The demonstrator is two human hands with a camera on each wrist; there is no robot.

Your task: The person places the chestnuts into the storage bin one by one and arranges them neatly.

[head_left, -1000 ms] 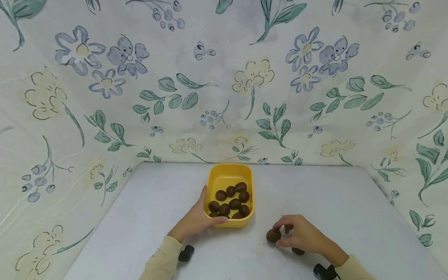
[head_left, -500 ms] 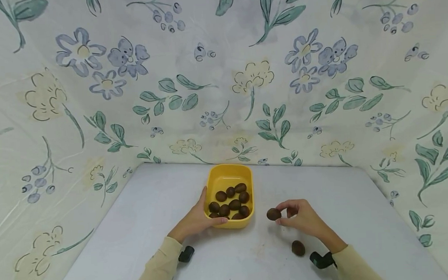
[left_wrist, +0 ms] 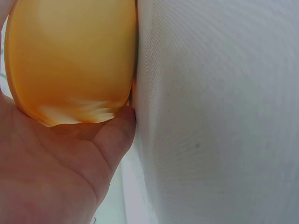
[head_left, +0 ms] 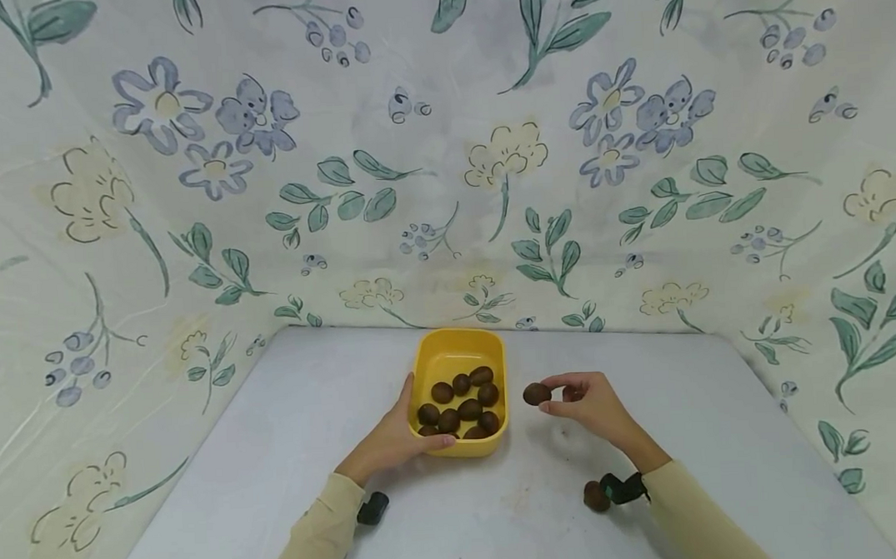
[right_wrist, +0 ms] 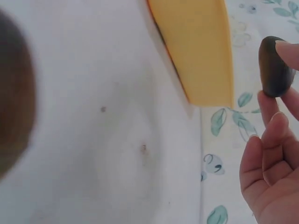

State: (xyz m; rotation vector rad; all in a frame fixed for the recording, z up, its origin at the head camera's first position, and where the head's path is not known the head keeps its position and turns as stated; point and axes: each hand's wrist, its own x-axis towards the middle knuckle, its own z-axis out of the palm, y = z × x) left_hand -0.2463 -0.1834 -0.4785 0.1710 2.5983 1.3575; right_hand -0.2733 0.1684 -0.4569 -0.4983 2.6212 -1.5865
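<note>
A yellow plastic container (head_left: pixel 458 342) stands on the table with several brown kiwis (head_left: pixel 470 409) lying in it. My left hand (head_left: pixel 389 439) holds it at its near left corner, the thumb along the front rim; the left wrist view shows the palm (left_wrist: pixel 56 172) against the container's side (left_wrist: pixel 70 51). To the right of the container, my right hand (head_left: pixel 592 404) pinches one kiwi (head_left: pixel 537 394) between thumb and fingertips, above the table. That held kiwi (right_wrist: pixel 271 70) looks dark and oval in the right wrist view, where the other fingers curl below it.
A loose kiwi (head_left: pixel 596 496) lies on the table beneath the right wrist's black camera (head_left: pixel 622 488), partly covered by it. Small dark specks (right_wrist: pixel 143 148) dot the white tabletop (head_left: pixel 346 359). A flower-patterned cloth (head_left: pixel 444 188) hangs behind and at the sides.
My right hand has lifted the kiwi and moved away from me and slightly left, level with the container. The loose kiwi left behind came into view. My left hand has stayed put.
</note>
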